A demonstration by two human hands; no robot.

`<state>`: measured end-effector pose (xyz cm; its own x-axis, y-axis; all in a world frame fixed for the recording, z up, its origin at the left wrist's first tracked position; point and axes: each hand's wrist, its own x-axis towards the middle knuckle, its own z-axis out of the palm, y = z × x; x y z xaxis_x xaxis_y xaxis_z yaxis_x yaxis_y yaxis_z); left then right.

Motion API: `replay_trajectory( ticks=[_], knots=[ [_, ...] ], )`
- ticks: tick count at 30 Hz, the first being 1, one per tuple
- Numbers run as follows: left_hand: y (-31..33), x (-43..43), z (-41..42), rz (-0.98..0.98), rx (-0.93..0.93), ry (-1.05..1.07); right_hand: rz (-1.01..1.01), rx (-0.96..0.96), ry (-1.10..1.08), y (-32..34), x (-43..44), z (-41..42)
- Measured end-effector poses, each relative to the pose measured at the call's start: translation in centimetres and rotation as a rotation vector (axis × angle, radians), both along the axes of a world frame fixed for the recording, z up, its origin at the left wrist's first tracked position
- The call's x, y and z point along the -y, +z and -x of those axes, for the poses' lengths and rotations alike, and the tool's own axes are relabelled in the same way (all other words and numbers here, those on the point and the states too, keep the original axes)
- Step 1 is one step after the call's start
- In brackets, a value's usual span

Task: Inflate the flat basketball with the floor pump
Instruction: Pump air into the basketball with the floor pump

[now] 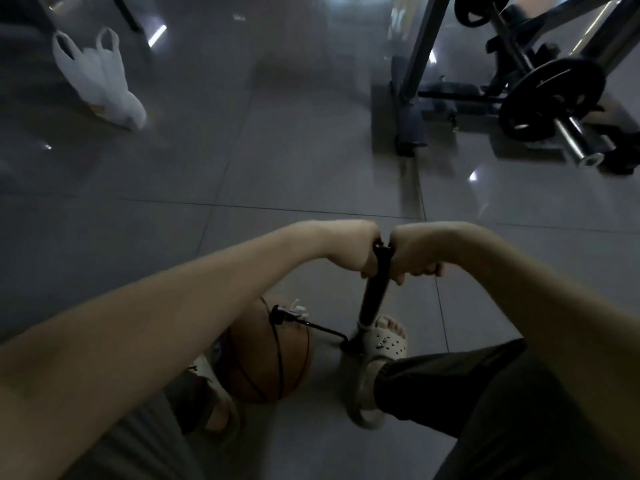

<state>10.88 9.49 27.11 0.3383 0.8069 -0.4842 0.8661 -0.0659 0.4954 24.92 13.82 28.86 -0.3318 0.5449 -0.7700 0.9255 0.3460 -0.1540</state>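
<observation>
both hands, left hand [356,249] and right hand [412,252], fists wrapped tight round the floor pump [375,289] handle, basketball [270,355] just beside the pump base, hose [322,329] plugged in, beige clog [381,344] on the pump foot

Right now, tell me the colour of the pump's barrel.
Black, seen in the head view: the pump barrel rises between both hands.

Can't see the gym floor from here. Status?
Left hand, right hand shut on pump handle. Hose plugged into basketball. Foot holds base. Nothing in the way.
</observation>
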Motion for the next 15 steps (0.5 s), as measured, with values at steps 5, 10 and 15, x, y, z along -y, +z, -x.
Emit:
replay_trajectory(
  ticks=[5,10,15],
  knots=[
    [-6.1,2.0,-1.5,0.050,-0.045,0.056,-0.033,0.066,0.012,-5.5,2.9,-0.1],
    [-14.9,4.4,-3.5,0.017,-0.159,0.062,-0.112,0.087,-0.011,-14.5,5.4,-1.3],
    [-15.8,4.6,-4.2,0.069,-0.182,0.044,-0.069,0.112,0.029,-15.0,5.4,-1.5]
  ],
)
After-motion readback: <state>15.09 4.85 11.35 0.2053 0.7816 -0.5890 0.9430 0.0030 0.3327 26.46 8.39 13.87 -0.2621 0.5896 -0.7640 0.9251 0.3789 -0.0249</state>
